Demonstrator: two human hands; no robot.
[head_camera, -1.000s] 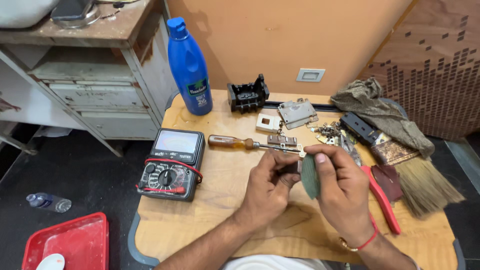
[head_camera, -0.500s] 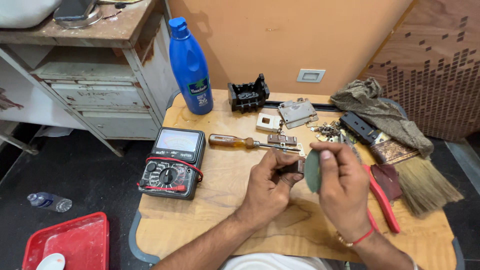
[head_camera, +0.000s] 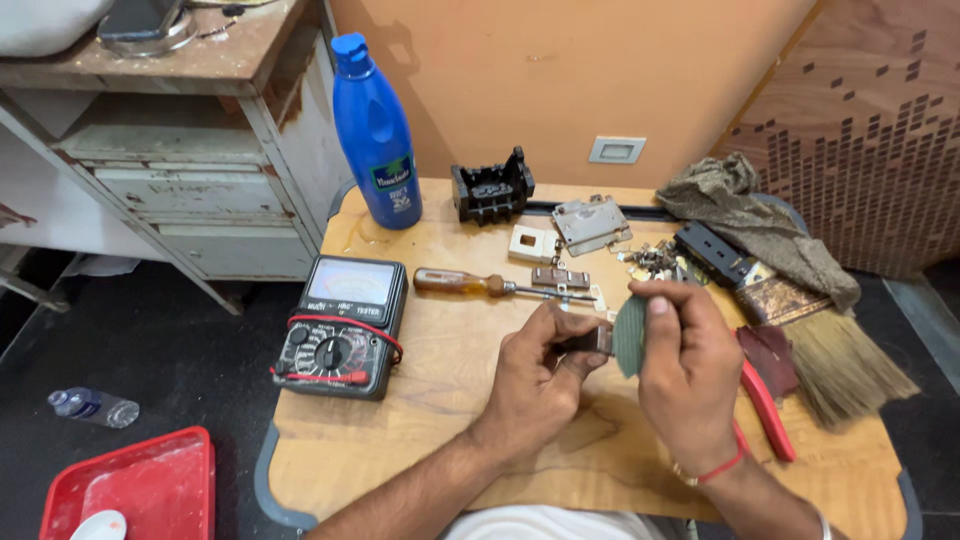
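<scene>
My left hand (head_camera: 535, 375) pinches a small dark metal part (head_camera: 588, 341) over the middle of a wooden table (head_camera: 420, 440). My right hand (head_camera: 685, 370) presses a folded grey-green abrasive sheet (head_camera: 629, 335) against the end of that part. Both hands hover a little above the tabletop. Just beyond them lies a screwdriver (head_camera: 490, 285) with an amber handle, its tip pointing right toward a small metal plate (head_camera: 560, 277).
An analog multimeter (head_camera: 342, 325) with red leads sits at the table's left. A blue bottle (head_camera: 374, 135), a black plastic housing (head_camera: 492, 188), a metal plate (head_camera: 592, 223), loose small parts (head_camera: 655, 260), a rag (head_camera: 755, 225), red-handled pliers (head_camera: 765, 405) and a brush (head_camera: 845, 365) lie around. A red tray (head_camera: 130, 490) rests on the floor.
My hands have stayed together on the part; the right hand with the sheet has shifted slightly against it. The view has drifted a little.
</scene>
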